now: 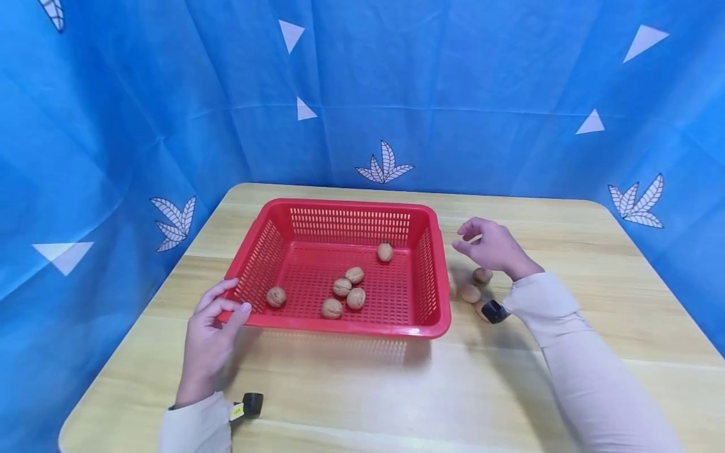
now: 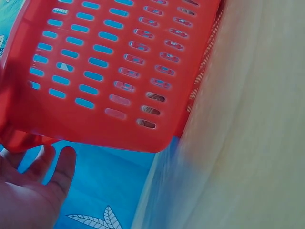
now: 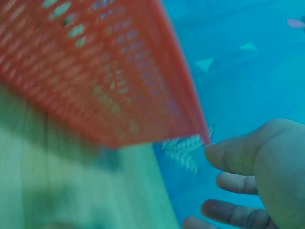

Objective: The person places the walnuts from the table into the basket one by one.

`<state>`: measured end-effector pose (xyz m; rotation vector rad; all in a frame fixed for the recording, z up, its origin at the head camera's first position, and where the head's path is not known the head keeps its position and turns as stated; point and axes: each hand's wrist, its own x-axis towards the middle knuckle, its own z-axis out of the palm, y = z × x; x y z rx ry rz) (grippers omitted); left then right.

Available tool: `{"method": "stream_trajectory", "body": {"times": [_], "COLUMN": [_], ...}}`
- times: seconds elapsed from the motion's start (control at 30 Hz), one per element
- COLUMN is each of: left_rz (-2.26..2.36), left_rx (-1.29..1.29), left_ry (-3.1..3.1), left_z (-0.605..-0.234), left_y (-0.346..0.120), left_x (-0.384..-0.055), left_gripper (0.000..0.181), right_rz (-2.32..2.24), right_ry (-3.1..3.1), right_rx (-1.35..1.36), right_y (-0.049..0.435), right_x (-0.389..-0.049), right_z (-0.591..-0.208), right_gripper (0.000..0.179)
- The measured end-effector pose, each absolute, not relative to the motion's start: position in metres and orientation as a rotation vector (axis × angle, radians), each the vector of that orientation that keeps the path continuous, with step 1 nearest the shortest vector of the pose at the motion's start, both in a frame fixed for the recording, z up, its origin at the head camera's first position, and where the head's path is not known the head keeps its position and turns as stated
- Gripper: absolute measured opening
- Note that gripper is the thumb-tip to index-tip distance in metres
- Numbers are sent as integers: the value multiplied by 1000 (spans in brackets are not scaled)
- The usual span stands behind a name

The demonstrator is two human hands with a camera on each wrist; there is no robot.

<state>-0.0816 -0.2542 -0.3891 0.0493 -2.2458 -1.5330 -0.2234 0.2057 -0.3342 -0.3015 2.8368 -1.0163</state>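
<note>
A red slotted plastic basket [image 1: 362, 328] sits in the middle of the table, with several walnuts [image 1: 342, 287] spread over its floor. At its near left corner my left hand [image 1: 208, 343] holds the rim, thumb on top; in the left wrist view the fingertips [image 2: 66, 160] show just under the rim. My right hand [image 1: 494, 246] is off the basket's right side, fingers loosely bent with nothing in them. Below that hand, a few loose walnuts [image 1: 469, 292] lie on the table, one partly hidden by the wrist camera. In the right wrist view the thumb [image 3: 233, 150] overlaps the basket's edge.
The pale wooden table [image 1: 340, 402] has rounded corners. Behind it and along both sides hangs a blue cloth [image 1: 362, 75] with white leaves and triangles. Each wrist carries a small black camera, such as the wrist camera [image 1: 494, 311] on the right.
</note>
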Motion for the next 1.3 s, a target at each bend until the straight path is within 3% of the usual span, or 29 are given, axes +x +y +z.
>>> {"method": "stream_trajectory", "body": {"times": [0.47,0.83,1.3], "left_rz": [-1512,-1532,-1561], "left_rx": [59,61,79], "left_ry": [-2238,-2237,-2242], "left_z": [-389,-392,-389], "left_y": [-255,-256,-254], "left_x": [-83,-86,-84], "left_gripper": [16,17,18], "right_rz": [-853,-833,-857], "right_ry": [2809,2731,2748], "right_rx": [-206,-226,-228], "right_y": [248,252,250], "right_x": [-219,-217,-220], "right_z": [-370,-379,-381], "right_gripper": [48,32,37]}}
